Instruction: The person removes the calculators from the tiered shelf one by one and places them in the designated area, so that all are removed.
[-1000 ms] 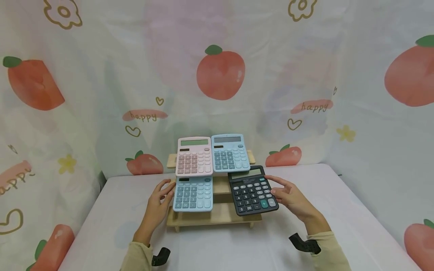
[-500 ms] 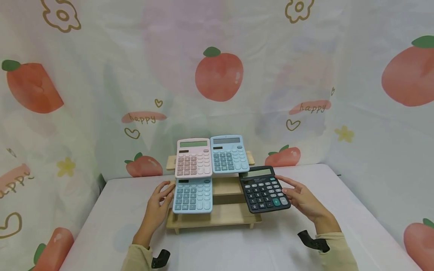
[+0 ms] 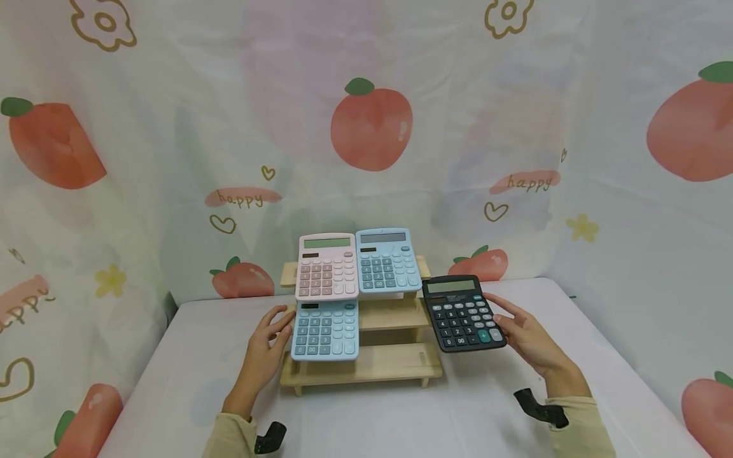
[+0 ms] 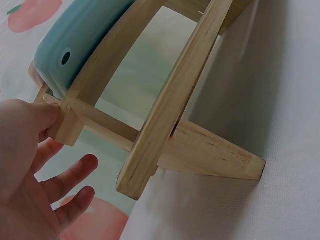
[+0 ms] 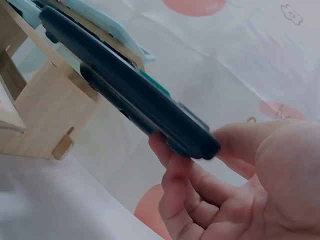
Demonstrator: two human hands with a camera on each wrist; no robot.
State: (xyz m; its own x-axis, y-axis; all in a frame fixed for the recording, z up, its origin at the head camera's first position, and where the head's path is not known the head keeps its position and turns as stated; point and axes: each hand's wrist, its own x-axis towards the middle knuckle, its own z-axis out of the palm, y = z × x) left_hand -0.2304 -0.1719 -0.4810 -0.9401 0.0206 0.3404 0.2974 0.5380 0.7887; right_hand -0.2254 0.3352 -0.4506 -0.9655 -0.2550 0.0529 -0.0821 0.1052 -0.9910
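Note:
My right hand (image 3: 529, 340) pinches the black calculator (image 3: 465, 313) by its right edge, holding it in the air just off the right side of the tiered wooden stand (image 3: 366, 367). In the right wrist view the calculator shows edge-on, with fingers (image 5: 175, 185) under it. My left hand (image 3: 265, 350) grips the left end of the stand's middle tier; in the left wrist view the thumb (image 4: 46, 112) lies against the wood and the lower fingers spread loose. A light blue calculator (image 3: 325, 331) sits on that tier, beside the left hand.
On the top tier stand a pink calculator (image 3: 326, 267) and another light blue calculator (image 3: 388, 259), side by side. The stand rests on a white-covered table (image 3: 401, 420). A fruit-printed cloth (image 3: 366, 191) hangs behind it.
My right hand has carried the black calculator to the right and slightly up, away from the stand's middle tier. The left hand has stayed at the stand's left side.

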